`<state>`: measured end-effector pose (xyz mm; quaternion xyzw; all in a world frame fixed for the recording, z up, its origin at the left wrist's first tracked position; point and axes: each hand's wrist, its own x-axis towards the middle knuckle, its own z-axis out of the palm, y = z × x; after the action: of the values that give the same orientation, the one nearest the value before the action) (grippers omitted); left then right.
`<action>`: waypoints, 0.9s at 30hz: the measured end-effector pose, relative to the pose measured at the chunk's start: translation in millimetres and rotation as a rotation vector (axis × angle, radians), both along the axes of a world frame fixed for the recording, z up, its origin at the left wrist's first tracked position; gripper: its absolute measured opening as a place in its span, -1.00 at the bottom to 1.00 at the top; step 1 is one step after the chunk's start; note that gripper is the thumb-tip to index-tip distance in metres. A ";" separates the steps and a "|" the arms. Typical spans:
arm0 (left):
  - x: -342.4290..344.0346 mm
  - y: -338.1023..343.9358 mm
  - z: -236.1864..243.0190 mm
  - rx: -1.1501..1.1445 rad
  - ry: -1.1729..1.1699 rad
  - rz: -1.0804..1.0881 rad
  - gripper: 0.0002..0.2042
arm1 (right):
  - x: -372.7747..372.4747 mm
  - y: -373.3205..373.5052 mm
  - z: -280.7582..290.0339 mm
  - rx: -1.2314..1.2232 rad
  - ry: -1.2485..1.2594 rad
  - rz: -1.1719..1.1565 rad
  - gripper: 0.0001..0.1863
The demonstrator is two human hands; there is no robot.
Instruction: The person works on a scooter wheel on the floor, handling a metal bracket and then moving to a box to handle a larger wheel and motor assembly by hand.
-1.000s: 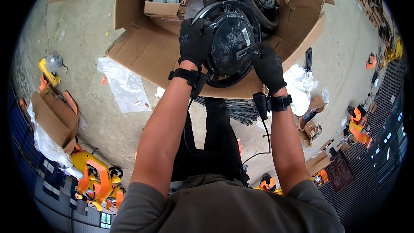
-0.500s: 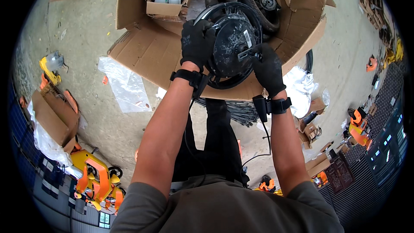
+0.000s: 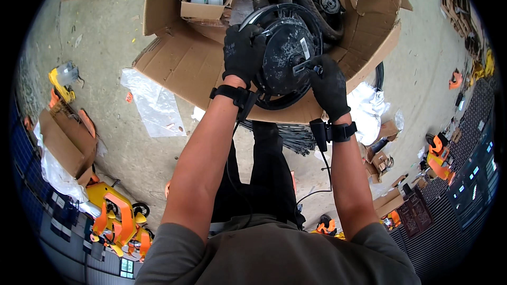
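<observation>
A black wheel hub (image 3: 279, 55), scuffed and dusty with a white label, is held at the near edge of a large open cardboard box (image 3: 182, 68). My left hand (image 3: 243, 53), in a black glove, is closed around the left side of its rim. In my gloved right hand (image 3: 328, 87), thumb and fingers pinch a small flat metal bracket (image 3: 301, 67) at the hub's axle. Whether the bracket sits on the axle or only lies against it, I cannot tell. The fingertips of my left hand are partly hidden behind the rim.
Inside the large box are a wheel with a tyre (image 3: 318, 13) and a smaller carton (image 3: 208, 10) of parts. Black rods or cables (image 3: 293, 138) lie below the box edge. Plastic sheeting (image 3: 153, 103) is on the floor, with yellow and orange machines (image 3: 119, 216) at lower left.
Both hands keep their hold on the wheel hub and the bracket. The whole scene has shifted only slightly in the picture.
</observation>
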<state>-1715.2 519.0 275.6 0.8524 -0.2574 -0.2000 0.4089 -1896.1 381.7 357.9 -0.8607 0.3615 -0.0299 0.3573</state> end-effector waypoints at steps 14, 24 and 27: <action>0.2 -1.7 1.0 -0.044 0.061 0.048 -0.81 | 3.0 1.2 6.0 -0.060 -0.003 0.035 -0.77; -1.9 -0.7 -1.1 -0.058 0.014 0.043 -0.81 | 5.8 -5.1 8.2 0.228 0.331 -0.154 -0.80; 0.0 -0.3 -2.8 -0.044 0.012 0.029 -0.82 | 5.0 2.0 8.1 0.028 0.128 -0.017 -0.84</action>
<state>-1715.3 518.7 272.8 0.8456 -0.2470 -0.1934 0.4319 -1891.2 383.7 366.0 -0.8525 0.3914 0.0273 0.3453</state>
